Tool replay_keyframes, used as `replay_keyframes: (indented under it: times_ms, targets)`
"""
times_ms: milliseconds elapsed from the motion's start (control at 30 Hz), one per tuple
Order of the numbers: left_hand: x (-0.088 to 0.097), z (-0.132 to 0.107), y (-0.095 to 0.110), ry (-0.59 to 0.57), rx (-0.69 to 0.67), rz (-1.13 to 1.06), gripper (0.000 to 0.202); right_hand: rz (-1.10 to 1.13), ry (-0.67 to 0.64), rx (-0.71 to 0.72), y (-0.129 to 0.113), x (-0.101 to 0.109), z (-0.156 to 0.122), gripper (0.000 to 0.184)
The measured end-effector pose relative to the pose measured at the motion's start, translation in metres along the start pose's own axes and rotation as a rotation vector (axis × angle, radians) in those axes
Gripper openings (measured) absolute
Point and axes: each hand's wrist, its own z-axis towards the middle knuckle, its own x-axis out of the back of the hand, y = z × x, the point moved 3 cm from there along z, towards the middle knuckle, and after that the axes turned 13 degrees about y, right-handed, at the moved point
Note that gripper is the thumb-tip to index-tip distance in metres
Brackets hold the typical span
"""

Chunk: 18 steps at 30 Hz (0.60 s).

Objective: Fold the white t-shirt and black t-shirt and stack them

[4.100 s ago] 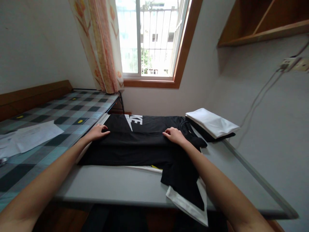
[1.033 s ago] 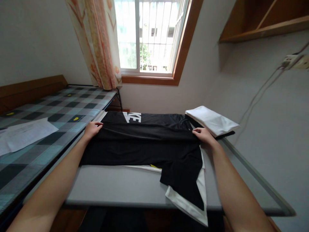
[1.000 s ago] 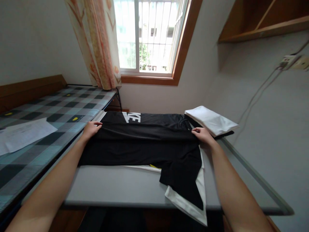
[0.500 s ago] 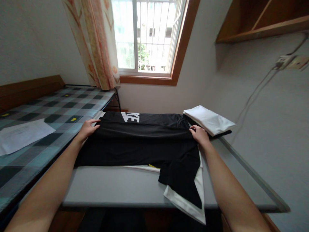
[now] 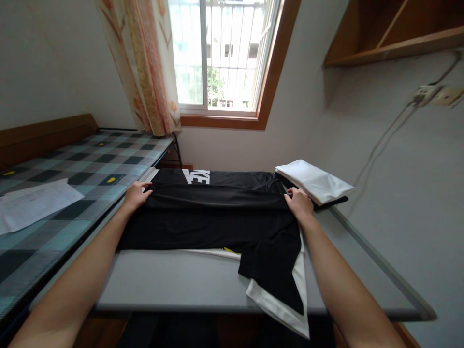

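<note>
Evidently the step in hand is shaping a lengthwise fold in the black shirt [image 5: 203, 227], which lies spread on the grey table [image 5: 170, 280] with a ridge of cloth covering part of its white lettering [image 5: 200, 177]. At the shirt's hem end, the left hand [image 5: 136, 197] touches the ridge, thumb and forefinger slightly parted; at its collar end, the right hand [image 5: 300, 203] curls its fingers over the cloth. Whether either actually pinches fabric I cannot tell. White cloth [image 5: 279, 309] shows beneath the shirt's near sleeve, and a folded white garment [image 5: 314, 181] lies just beyond its collar. The next move, I judge, calls for both hands working evenly, keeping the ridge straight without dragging the shirt's under layer.
</note>
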Motion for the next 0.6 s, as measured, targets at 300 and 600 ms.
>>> replay_keyframes:
  times_ms: [300,600]
  targets:
    - [0.006,-0.008,0.006,0.029,-0.016,0.108,0.031,-0.03,0.048,0.061,-0.005,0.0,-0.004,0.025]
    - [-0.018,-0.035,0.067,-0.136,-0.422,-0.078,0.058,0.225,-0.017,0.55,-0.072,-0.014,-0.033,0.056]
